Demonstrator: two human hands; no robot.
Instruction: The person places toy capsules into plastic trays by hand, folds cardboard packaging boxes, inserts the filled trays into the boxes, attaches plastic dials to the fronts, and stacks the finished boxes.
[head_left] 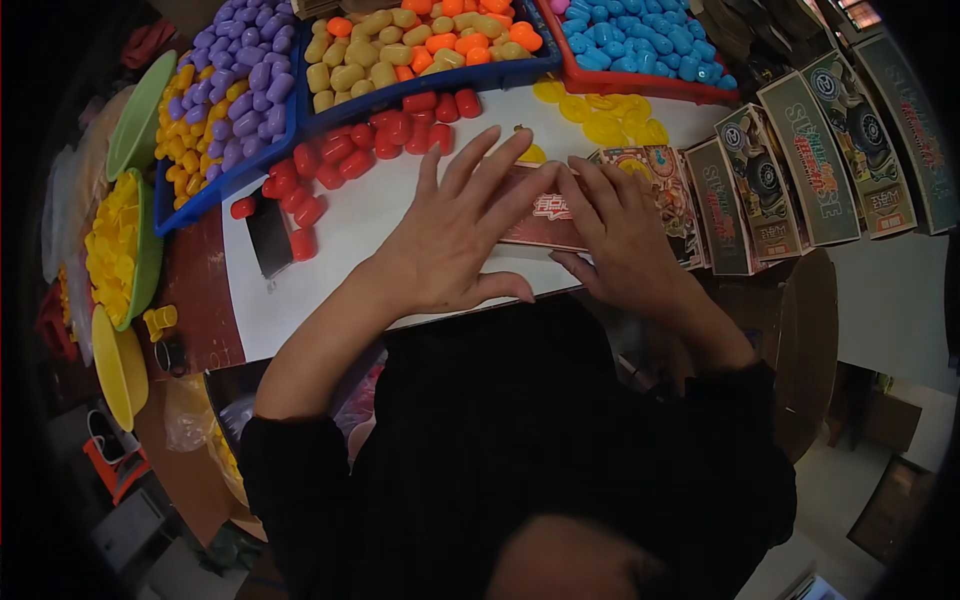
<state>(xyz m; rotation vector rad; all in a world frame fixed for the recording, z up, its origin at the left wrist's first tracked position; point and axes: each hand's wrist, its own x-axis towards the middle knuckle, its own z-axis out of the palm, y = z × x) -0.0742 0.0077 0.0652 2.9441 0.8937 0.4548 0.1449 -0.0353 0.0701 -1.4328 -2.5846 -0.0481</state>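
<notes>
A flat reddish-brown box [540, 229] with white lettering lies on the white board [355, 262], partly covered by both hands. My left hand [450, 225] is spread, its fingers pointing up and its index fingertip at the box. My right hand [625, 235] rests over the box's right part, fingers extended and thumb at its lower edge. The index fingers of the two hands meet near the box's top. Just right of them is a colourful printed box [668, 190]. Red capsules [355, 150] lie in a curved row beyond my left hand, and yellow discs [605, 120] lie above my right hand.
Blue trays [385, 98] of purple, tan and orange capsules and a red tray [640, 85] of blue ones line the back. Printed boxes [815, 160] stand in a row at right. A dark phone-like object [268, 238] and green bowls [148, 245] are at left.
</notes>
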